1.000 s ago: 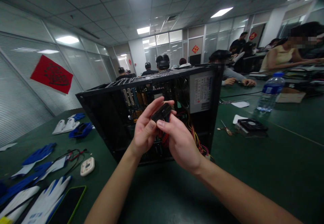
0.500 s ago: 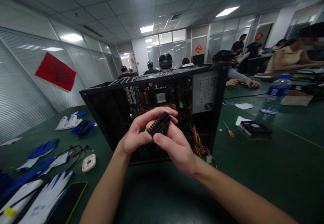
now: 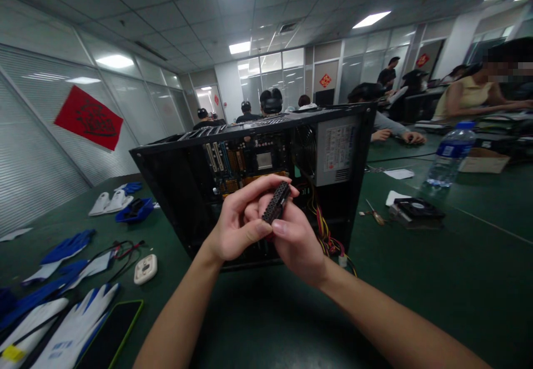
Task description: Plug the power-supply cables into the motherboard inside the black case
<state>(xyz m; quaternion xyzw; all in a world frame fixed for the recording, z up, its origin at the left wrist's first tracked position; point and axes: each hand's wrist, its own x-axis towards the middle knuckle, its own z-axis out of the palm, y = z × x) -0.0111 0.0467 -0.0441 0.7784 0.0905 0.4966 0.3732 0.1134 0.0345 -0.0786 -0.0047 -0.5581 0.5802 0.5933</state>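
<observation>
Between my two hands is a long black multi-pin power connector [image 3: 276, 202], its face of small square holes turned up towards me. My left hand [image 3: 239, 222] grips it with thumb and fingers from the left. My right hand [image 3: 300, 241] closes on it from the right, the thumb at its lower end. Just behind them stands an open black computer case [image 3: 166, 202]. Inside it show a motherboard [image 3: 239, 160] with a square silver chip, a fan, and a grey power supply [image 3: 338, 152]. Coloured cables [image 3: 327, 235] hang below the power supply.
Left on the green table [image 3: 416, 291] lie gloves [image 3: 79, 324], a phone [image 3: 110, 333], a white square gadget [image 3: 145, 269] and a blue tray [image 3: 135, 212]. To the right are a screwdriver [image 3: 377, 214], a cooling fan [image 3: 416, 212] and a water bottle [image 3: 449, 158]. Several people sit beyond.
Both hands have turned the connector steeper, so its face of holes now shows instead of its ridged side. My left hand has shifted slightly right.
</observation>
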